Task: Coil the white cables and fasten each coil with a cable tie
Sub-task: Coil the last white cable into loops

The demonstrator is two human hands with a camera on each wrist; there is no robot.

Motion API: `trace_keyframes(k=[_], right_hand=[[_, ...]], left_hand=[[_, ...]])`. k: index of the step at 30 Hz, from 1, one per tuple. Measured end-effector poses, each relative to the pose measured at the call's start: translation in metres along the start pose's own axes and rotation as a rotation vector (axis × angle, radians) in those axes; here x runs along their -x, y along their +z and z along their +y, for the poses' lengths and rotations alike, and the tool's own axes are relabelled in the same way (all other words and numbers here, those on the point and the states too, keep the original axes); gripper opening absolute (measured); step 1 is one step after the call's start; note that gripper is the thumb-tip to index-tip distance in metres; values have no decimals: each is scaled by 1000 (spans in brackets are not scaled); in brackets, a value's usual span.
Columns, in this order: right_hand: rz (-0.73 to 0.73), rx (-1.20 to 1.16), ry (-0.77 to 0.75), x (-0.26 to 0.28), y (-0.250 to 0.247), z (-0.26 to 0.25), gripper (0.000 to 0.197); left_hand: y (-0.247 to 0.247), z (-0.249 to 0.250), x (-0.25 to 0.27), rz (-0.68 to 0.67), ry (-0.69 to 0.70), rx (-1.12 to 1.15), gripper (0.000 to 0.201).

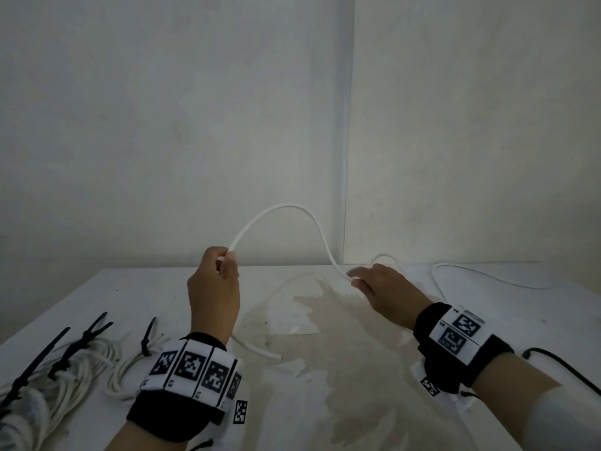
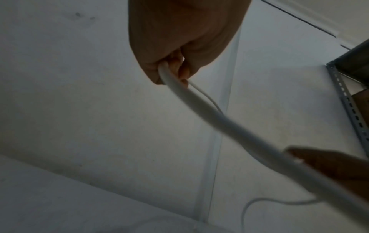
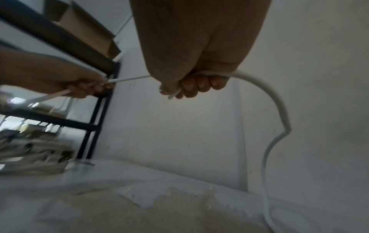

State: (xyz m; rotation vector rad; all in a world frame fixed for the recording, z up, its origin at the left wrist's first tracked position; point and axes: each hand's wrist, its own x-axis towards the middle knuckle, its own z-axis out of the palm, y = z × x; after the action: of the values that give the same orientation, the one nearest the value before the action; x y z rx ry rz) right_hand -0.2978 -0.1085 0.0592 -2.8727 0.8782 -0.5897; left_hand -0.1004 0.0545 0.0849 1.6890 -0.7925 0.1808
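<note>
A loose white cable (image 1: 292, 208) arches in the air between my two hands. My left hand (image 1: 224, 258) pinches it above the table's middle; its free end (image 1: 260, 351) lies on the table below my wrist. My right hand (image 1: 361, 279) grips the same cable lower and to the right, fingers curled round it (image 3: 199, 82). From there the cable trails off across the table's back right (image 1: 481, 275). In the left wrist view the cable (image 2: 209, 108) runs out of my closed fingers. Several coiled white cables (image 1: 74, 362) with black cable ties (image 1: 91, 333) lie at the front left.
The white table (image 1: 325, 402) has a large brownish worn patch in its middle. A black wire (image 1: 566, 366) lies at the right edge. White walls meet in a corner behind. A dark metal shelf (image 3: 95, 110) with boxes stands to the left.
</note>
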Motion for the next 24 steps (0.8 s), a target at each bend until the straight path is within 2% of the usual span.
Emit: trace_keyframes(k=[3,5,8,12,17,20,24], right_hand=[[127,50,-247,2,-2,-15,25],[165,135,-392,1,-1,-21,32],[148,140,-489,4,0,-35,33],[230,-118,-440,6,-4,-50,31],[205,-397,-358,9,-16,-70,39],[188,-457,-219,5,-25,-71,26],[171,-440,-35,1,-29,-69,29]], left_hand=[[3,1,3,-32,4,-2,25],[5,2,6,-63,34,-7,27],[7,5,11,-126,73,19,29],[8,3,15,-245,70,60,24],[13,2,17,-384,37,62,10],[15,7,23,-507,2,100,24],[14,26,36,-686,-100,209,46]])
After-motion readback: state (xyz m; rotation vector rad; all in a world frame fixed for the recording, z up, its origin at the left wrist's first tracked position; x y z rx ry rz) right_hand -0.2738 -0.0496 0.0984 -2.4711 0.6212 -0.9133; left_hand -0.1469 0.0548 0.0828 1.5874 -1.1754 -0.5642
